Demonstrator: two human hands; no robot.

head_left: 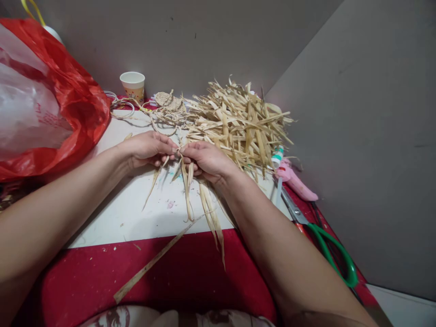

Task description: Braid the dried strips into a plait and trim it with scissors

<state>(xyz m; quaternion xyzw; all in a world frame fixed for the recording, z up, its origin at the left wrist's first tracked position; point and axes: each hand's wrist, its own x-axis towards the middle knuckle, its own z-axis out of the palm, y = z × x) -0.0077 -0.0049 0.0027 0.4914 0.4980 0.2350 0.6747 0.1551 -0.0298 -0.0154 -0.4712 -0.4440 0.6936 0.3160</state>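
grey wall [368, 127] behind; white board [136, 225] on red cloth [85, 272]. left hand [148, 149] and right hand [206, 159] meet over the board, thumb and forefinger of each pinching dry strips [186, 190] between them; loose ends hang down over the board. straw heap [238, 122] just beyond the right hand. paper cup [132, 86] at back left; green-handled scissors [298, 212] at right.

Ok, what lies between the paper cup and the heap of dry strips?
In the head view, a coiled fibre piece lies there, with twisted cord near it.
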